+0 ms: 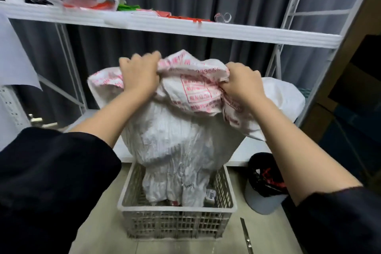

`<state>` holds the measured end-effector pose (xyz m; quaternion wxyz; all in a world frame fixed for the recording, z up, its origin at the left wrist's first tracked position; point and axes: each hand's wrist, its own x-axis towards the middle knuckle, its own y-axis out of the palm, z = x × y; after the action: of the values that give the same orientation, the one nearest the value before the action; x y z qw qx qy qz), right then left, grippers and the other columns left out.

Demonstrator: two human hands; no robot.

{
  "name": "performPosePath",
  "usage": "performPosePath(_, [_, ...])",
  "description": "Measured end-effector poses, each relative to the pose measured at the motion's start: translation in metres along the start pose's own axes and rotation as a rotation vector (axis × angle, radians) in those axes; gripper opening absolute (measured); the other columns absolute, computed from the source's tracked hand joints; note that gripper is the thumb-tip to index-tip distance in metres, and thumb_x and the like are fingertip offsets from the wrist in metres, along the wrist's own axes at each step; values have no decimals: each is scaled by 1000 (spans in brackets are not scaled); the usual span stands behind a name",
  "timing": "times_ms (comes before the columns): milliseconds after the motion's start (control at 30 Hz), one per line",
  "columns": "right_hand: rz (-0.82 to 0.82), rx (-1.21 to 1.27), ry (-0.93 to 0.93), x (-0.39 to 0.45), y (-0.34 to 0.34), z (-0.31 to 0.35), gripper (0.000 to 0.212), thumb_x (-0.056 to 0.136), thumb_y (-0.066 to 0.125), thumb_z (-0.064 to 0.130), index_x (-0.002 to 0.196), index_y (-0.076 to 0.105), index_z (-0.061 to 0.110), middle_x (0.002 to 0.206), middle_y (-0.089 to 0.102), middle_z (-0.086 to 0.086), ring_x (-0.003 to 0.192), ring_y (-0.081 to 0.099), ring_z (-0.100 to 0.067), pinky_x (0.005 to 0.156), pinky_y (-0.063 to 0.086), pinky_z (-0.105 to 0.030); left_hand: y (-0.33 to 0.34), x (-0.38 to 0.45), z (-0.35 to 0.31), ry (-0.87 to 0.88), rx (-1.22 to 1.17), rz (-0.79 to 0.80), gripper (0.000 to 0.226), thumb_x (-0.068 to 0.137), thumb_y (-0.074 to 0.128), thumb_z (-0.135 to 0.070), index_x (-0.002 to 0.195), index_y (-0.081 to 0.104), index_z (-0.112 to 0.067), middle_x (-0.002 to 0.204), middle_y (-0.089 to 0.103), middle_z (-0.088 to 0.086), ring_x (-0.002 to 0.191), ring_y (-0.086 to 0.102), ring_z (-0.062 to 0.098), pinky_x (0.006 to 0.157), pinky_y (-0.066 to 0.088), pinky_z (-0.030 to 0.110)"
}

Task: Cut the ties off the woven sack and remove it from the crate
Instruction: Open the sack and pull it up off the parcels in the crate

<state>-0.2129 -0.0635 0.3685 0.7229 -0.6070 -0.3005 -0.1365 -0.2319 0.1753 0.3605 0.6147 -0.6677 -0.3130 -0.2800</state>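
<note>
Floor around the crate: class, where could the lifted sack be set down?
Bare floor lies left of the crate, beside the dark sleeve. Right of the crate it is crowded: a thin metal tool and a bin leave only a narrow strip.

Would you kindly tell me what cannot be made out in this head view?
- Red print on the woven sack: blurred, creased.
- Sack's bottom and anything under it: hidden inside the crate.
- Fingertips of left hand and right hand: buried in folds.
- Metal tool on the floor: cut off by the bottom edge.
</note>
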Motion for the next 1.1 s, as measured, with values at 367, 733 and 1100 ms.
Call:
performPosePath(367, [-613, -130, -149, -7, -22, 27, 36, 70, 57, 7, 104, 62, 18, 87, 59, -5, 75, 54, -30, 66, 22, -34, -35, 7, 11, -84, -86, -307, 31, 70, 50, -8, 100, 55, -18, 104, 60, 6, 99, 50, 31, 81, 30, 40])
performPosePath(733, [-687, -123, -401, -49, 59, -4, 43, 72, 66, -2, 107, 48, 15, 79, 52, -7, 71, 48, -25, 70, 29, -35, 27, -46, 37, 243, -101, -344, 53, 51, 67, 7, 92, 43, -16, 97, 53, 13, 88, 38, 27, 74, 23, 37])
performPosePath(1100, [-432, -341, -538, -81, 97, -34, 31, 72, 62, 4, 97, 61, 23, 75, 52, -2, 67, 52, -24, 73, 33, -34, 70, -113, 50, 599, 96, 10, 19, 73, 44, -12, 91, 47, -15, 91, 54, 10, 77, 50, 28, 66, 35, 38])
